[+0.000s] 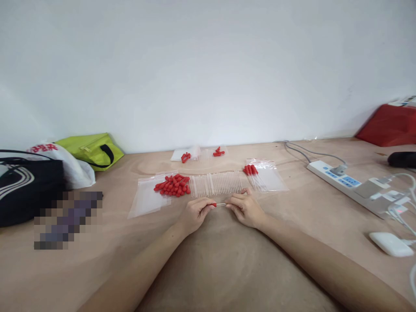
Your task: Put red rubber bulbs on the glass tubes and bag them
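My left hand pinches a red rubber dropper bulb near the middle of the table. From its right, my right hand grips a thin clear dropper tube, whose end meets the bulb; how far it sits inside is hidden. Beyond my hands lies a row of clear tubes, side by side. To their left is a heap of red bulbs, partly on clear zip bags. Several droppers with red bulbs rest at the right on another clear zip bag.
Two small groups of red bulbs lie on bags near the wall. A power strip with chargers and cables stands at right, near a white adapter. Black and lime-green bags are left; a red bag sits far right.
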Demonstrator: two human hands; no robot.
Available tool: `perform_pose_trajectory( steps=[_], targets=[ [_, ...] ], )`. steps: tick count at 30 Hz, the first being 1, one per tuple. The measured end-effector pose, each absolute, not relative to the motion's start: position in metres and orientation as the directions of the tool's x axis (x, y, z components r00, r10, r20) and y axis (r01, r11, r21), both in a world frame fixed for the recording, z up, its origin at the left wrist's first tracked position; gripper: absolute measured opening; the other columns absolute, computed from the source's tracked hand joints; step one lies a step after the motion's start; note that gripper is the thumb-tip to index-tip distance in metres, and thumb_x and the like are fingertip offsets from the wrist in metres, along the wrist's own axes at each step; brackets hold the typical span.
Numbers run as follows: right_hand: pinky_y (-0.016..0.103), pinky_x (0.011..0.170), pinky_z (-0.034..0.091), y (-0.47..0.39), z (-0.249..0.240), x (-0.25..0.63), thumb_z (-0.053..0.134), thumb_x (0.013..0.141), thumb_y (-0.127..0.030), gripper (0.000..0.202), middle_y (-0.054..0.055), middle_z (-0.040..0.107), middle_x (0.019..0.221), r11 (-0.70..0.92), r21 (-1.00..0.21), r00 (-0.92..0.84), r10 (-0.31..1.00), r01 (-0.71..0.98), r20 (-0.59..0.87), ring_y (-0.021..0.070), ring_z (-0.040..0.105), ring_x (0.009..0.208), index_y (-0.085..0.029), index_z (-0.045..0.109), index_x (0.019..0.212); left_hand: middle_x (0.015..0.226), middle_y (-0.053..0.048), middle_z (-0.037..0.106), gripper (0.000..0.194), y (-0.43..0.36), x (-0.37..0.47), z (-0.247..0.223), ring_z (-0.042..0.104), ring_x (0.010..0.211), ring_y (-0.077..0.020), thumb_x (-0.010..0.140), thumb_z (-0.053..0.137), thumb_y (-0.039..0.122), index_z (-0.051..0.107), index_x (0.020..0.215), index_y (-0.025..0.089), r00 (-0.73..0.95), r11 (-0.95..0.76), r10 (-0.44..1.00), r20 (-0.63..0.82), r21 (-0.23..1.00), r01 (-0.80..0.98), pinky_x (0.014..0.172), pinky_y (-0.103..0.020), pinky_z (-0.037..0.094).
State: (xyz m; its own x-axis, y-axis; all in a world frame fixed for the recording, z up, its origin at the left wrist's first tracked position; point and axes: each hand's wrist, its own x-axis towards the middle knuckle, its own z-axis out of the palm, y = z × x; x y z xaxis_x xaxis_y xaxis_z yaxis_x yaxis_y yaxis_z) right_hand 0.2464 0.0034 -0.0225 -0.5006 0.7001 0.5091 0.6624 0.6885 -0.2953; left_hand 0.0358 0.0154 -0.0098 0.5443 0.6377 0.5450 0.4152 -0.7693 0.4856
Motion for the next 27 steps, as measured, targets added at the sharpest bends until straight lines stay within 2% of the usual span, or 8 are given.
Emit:
perform_pose_trajectory(
  steps=[9, 13, 19, 27],
  targets=[
    [0.031, 0.072, 0.021, 0.004, -0.021, 0.245, 0.042, 0.085, -0.020, 0.018, 0.000, 0.063, 0.071, 0.686, -0.161, -0.520, 0.664, 0.710, 0.538, 0.0093, 0.050, 0.061, -0.019, 0.060, 0.082, 0.076, -0.003, 0.066, 0.020, 0.018, 0.036, -0.016, 0.062, 0.070, -0.0127, 0.087, 0.042, 0.024, 0.060, 0.084, 0.017, 0.572, -0.789, 0.613, 0.544, 0.440, 0.428, 0.065, -0.023, 0.048],
    [0.031, 0.070, 0.021, 0.002, -0.021, 0.244, 0.041, 0.085, -0.020, 0.019, 0.000, 0.063, 0.071, 0.679, -0.143, -0.508, 0.656, 0.720, 0.558, 0.0097, 0.048, 0.060, -0.018, 0.059, 0.080, 0.077, -0.003, 0.066, 0.017, 0.017, 0.036, -0.014, 0.062, 0.070, -0.0125, 0.086, 0.044, 0.024, 0.059, 0.084, 0.017, 0.571, -0.786, 0.618, 0.540, 0.426, 0.448, 0.064, -0.023, 0.048],
    [0.031, 0.071, 0.021, 0.000, -0.021, 0.240, 0.040, 0.085, -0.018, 0.020, 0.000, 0.061, 0.067, 0.704, -0.105, -0.526, 0.613, 0.703, 0.589, 0.0095, 0.046, 0.058, -0.018, 0.059, 0.077, 0.075, -0.003, 0.067, 0.016, 0.017, 0.037, -0.016, 0.060, 0.066, -0.0136, 0.085, 0.045, 0.025, 0.059, 0.083, 0.018, 0.603, -0.828, 0.553, 0.575, 0.300, 0.474, 0.069, -0.029, 0.045],
    [0.031, 0.074, 0.022, 0.002, -0.026, 0.236, 0.038, 0.085, -0.018, 0.023, 0.000, 0.060, 0.065, 0.738, -0.101, -0.557, 0.584, 0.667, 0.590, 0.0099, 0.046, 0.057, -0.017, 0.058, 0.075, 0.073, -0.003, 0.067, 0.015, 0.017, 0.039, -0.019, 0.060, 0.065, -0.0132, 0.085, 0.044, 0.022, 0.057, 0.082, 0.018, 0.637, -0.864, 0.502, 0.586, 0.296, 0.408, 0.072, -0.030, 0.044]
  ],
)
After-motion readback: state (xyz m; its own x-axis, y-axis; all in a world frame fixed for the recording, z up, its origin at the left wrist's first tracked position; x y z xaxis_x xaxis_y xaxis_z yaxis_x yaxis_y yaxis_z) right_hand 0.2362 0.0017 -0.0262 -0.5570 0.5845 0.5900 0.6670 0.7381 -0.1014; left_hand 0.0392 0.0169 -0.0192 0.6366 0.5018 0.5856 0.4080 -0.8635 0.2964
